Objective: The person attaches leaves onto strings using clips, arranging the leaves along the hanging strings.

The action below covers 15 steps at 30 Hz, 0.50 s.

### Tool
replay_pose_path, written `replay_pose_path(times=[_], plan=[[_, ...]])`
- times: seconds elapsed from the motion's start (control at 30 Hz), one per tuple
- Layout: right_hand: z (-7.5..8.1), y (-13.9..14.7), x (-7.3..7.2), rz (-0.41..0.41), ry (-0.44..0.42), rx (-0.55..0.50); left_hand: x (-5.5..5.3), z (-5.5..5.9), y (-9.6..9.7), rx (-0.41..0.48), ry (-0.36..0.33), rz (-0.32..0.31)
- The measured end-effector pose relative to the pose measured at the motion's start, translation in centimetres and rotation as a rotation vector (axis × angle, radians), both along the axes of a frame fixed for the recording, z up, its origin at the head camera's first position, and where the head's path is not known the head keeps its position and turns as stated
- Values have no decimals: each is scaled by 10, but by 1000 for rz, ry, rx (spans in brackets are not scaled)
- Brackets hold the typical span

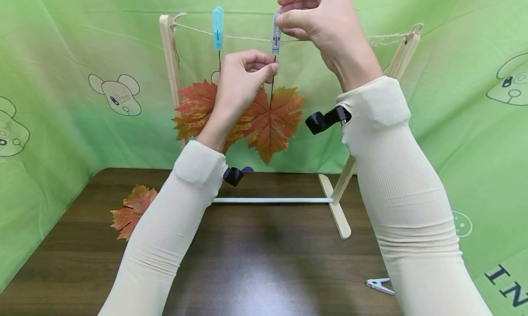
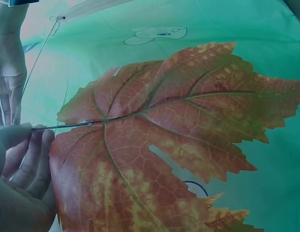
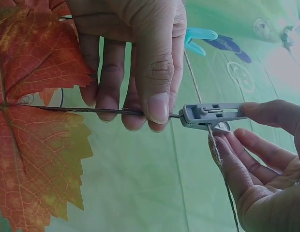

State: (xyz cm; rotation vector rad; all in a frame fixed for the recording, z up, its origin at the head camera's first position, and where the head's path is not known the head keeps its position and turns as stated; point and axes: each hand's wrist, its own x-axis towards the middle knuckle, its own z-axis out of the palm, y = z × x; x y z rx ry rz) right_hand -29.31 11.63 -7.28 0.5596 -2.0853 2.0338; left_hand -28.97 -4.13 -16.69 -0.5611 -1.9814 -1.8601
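My left hand pinches the dark stem of an autumn leaf between thumb and fingers, and the leaf hangs below. Above it, my right hand holds a grey clothespin by its handle end, thumb on one side and fingers on the other. The clothespin sits at the string, its jaws at the top of the stem. To the left, a blue clothespin on the string carries another orange-red leaf, partly behind my left hand and wrist.
The string runs between two wooden posts, with a white rod joining the stand low down. On the brown table lie one more leaf, partly under my left sleeve, and a light clothespin beside my right sleeve.
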Motion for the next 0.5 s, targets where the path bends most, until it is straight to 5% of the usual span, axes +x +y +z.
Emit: replay_pose_path(times=[0.5], plan=[[-2,11,4,-38,81,-43,1,-1,-2,-29,0,15]])
